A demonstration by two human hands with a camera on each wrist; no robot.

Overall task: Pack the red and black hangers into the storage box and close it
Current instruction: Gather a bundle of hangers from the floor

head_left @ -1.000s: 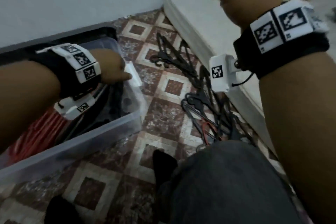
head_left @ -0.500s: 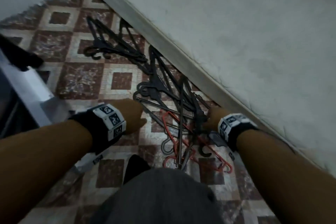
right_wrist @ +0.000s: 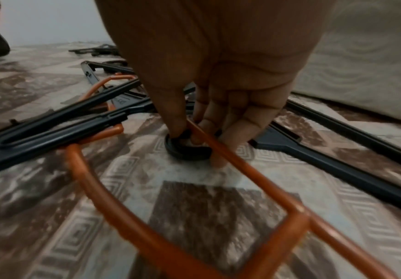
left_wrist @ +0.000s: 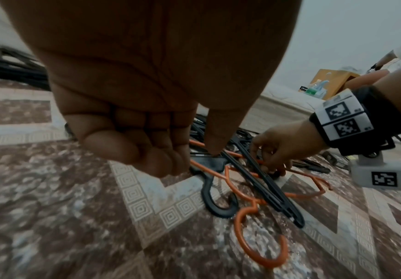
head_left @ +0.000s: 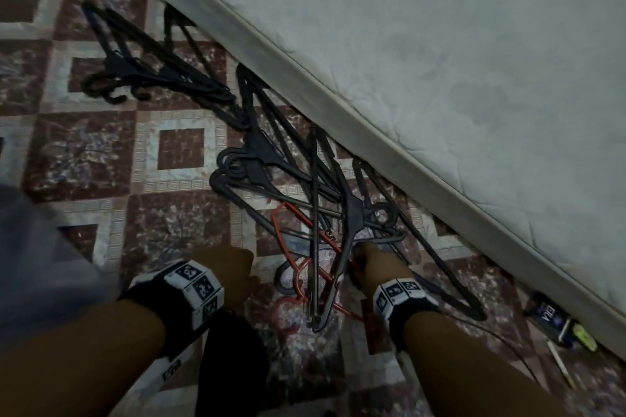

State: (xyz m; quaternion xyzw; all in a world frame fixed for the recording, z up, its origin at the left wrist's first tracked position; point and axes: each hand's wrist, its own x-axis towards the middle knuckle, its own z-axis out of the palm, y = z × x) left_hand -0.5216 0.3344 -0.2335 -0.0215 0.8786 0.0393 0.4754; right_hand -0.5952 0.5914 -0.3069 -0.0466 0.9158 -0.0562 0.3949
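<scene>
Your right hand (head_left: 374,262) is down in the tangle, thumb and fingers pinched around a black hook (right_wrist: 187,149) with a thin red hanger (right_wrist: 230,166) bar running across your fingertips; the right wrist view shows the pinch, though whether the red bar is inside it or only lying against your fingers cannot be told. Your left hand (head_left: 233,267) hangs just above the floor with fingers curled in and holding nothing, thumb pointing down toward the neck of another black hanger (left_wrist: 212,164).

The pile of black hangers (head_left: 305,193) lies directly ahead of both hands, on the patterned floor (head_left: 111,159) along the edge of the mattress (head_left: 440,78). The long bars nearest you run roughly away from you toward the mattress, with hooks pointing back at you and to the left. The red hangers sit low in the heap, threaded under black bars, so a straight lift will likely drag neighbours along. Your right hand is the one already engaged; the left is just beside the near hooks and better placed to hold the heap down. A second bunch of black hangers (head_left: 149,64) lies farther off to the left.

The storage box is out of view.

By the mattress edge to your right lies a small dark packet (head_left: 548,313) with white lettering, too blurred to read reliably.
</scene>
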